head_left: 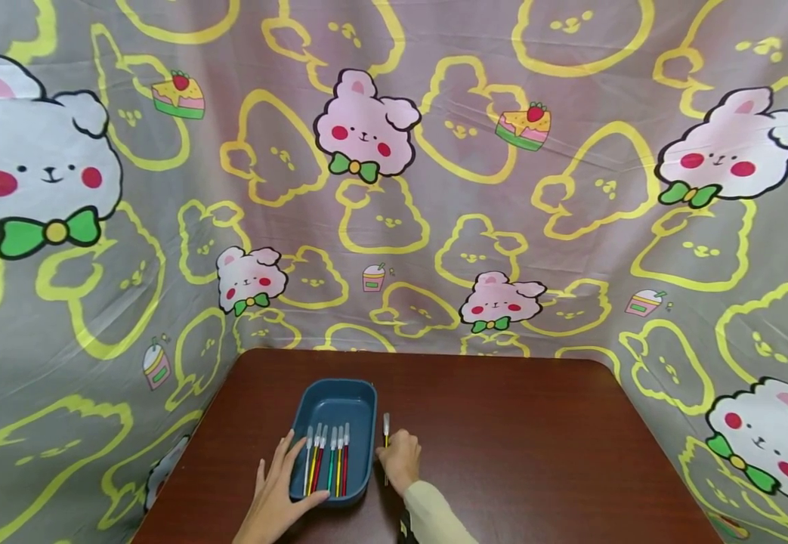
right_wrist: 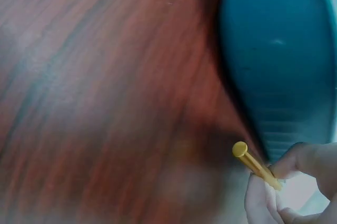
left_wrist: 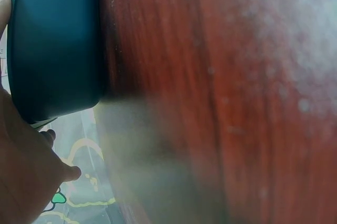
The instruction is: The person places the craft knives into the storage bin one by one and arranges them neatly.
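My right hand (head_left: pixel 402 459) pinches a slim yellow capped pen (right_wrist: pixel 258 167) between thumb and fingers, just right of the blue tray (head_left: pixel 372 412). In the head view the pen's whitish clear cap (head_left: pixel 386 423) points away from me; its round, flat yellow end shows in the right wrist view. My left hand (head_left: pixel 276 483) rests at the tray's near left corner, fingers spread along the left rim and thumb over the near rim. Inside the tray several pens (head_left: pixel 330 465) with clear caps lie side by side, their bodies white, yellow, red and green.
The tray stands on the left part of a brown wooden table (head_left: pixel 502 431). A patterned cloth (head_left: pixel 434 189) with cartoon bunnies hangs behind the table and along both sides.
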`<state>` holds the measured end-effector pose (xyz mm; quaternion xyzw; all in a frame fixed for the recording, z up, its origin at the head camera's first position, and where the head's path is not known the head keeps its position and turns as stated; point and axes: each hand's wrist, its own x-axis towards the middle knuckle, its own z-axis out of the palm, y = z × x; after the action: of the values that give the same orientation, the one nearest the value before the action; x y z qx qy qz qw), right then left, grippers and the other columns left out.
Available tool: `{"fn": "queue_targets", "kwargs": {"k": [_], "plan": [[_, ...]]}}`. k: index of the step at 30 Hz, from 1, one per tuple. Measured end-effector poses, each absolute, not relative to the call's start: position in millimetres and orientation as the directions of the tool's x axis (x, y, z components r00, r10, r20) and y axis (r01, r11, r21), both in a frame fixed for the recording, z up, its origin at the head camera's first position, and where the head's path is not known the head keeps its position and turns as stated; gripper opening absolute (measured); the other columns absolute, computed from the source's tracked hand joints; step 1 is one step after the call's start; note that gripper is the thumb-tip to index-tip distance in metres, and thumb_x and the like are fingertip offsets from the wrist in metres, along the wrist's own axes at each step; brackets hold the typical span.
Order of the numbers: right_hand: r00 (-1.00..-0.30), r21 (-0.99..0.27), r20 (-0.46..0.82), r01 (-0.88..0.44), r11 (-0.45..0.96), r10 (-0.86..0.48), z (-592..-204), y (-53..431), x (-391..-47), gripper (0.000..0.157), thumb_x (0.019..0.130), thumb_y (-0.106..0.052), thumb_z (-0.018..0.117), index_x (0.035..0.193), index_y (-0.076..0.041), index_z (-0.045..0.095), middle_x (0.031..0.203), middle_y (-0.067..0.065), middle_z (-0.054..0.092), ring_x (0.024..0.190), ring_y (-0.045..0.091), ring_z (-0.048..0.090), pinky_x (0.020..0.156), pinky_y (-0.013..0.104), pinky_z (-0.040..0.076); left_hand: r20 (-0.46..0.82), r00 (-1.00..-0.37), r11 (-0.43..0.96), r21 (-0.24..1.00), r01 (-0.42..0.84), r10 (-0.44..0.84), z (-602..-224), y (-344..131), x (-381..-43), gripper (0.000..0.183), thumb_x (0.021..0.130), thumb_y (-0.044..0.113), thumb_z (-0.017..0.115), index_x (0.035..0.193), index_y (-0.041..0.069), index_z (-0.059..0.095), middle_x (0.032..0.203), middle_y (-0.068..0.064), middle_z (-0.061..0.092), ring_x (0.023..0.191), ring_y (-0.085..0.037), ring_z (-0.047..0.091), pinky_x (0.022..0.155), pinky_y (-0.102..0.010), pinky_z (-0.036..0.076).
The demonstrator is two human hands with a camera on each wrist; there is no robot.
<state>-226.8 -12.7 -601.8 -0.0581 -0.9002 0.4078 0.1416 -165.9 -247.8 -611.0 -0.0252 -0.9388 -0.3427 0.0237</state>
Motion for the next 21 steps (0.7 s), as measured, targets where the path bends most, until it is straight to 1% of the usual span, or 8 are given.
{"fn": "queue_targets", "kwargs": {"k": [2, 5, 8, 17, 21], "plan": [[-0.957, -0.759, 0.195, -0.009, 0.65, 0.214, -596, -11, -227, 0.028, 0.071, 0.001, 0.09, 0.06, -0.006, 0.065, 0.061, 0.004, 0.063, 0.058, 0.022, 0.057, 0.058, 0.043, 0.055, 0.056, -0.998, 0.766, 0.641, 0.059, 0.03, -611, -248, -166, 0.109, 0.08, 0.064, 0.084, 0.163, 0.012, 0.036, 0.172, -0.02, 0.017, 0.156, -0.051, 0.017, 0.114, -0.084, 0.0], [-0.958, -0.771, 0.19, -0.012, 0.636, 0.212, -587, -11, -227, 0.02, 0.071, 0.0, 0.09, 0.067, -0.003, 0.071, 0.066, 0.006, 0.068, 0.064, 0.025, 0.064, 0.063, 0.045, 0.058, 0.051, -0.998, 0.769, 0.637, 0.054, 0.029, -612, -249, -165, 0.11, 0.08, 0.065, 0.084, 0.164, 0.013, 0.036, 0.172, -0.02, 0.017, 0.156, -0.051, 0.016, 0.115, -0.084, 0.0], [-0.962, -0.784, 0.186, -0.021, 0.62, 0.203, -578, -12, -227, 0.016, 0.071, 0.0, 0.089, 0.071, -0.002, 0.073, 0.067, 0.005, 0.07, 0.066, 0.025, 0.066, 0.065, 0.045, 0.059, 0.051, -0.998, 0.77, 0.636, 0.052, 0.026, -612, -249, -165, 0.11, 0.08, 0.065, 0.084, 0.164, 0.013, 0.036, 0.172, -0.019, 0.017, 0.157, -0.051, 0.017, 0.115, -0.084, 0.0], [-0.957, -0.795, 0.21, -0.049, 0.605, 0.198, -557, -16, -228, 0.014, 0.07, 0.002, 0.087, 0.076, -0.001, 0.074, 0.07, 0.006, 0.071, 0.068, 0.027, 0.068, 0.066, 0.044, 0.06, 0.059, -0.998, 0.77, 0.635, 0.057, 0.025, -613, -248, -165, 0.11, 0.08, 0.065, 0.084, 0.164, 0.012, 0.036, 0.172, -0.019, 0.017, 0.156, -0.051, 0.017, 0.114, -0.084, 0.001], [-0.959, -0.801, 0.195, -0.035, 0.598, 0.204, -551, -19, -229, 0.015, 0.071, 0.001, 0.087, 0.075, -0.002, 0.073, 0.069, 0.004, 0.07, 0.067, 0.025, 0.067, 0.066, 0.042, 0.059, 0.077, -0.997, 0.771, 0.633, 0.071, 0.029, -613, -248, -166, 0.109, 0.08, 0.065, 0.084, 0.163, 0.012, 0.037, 0.172, -0.019, 0.018, 0.156, -0.052, 0.018, 0.114, -0.085, 0.002]]}}
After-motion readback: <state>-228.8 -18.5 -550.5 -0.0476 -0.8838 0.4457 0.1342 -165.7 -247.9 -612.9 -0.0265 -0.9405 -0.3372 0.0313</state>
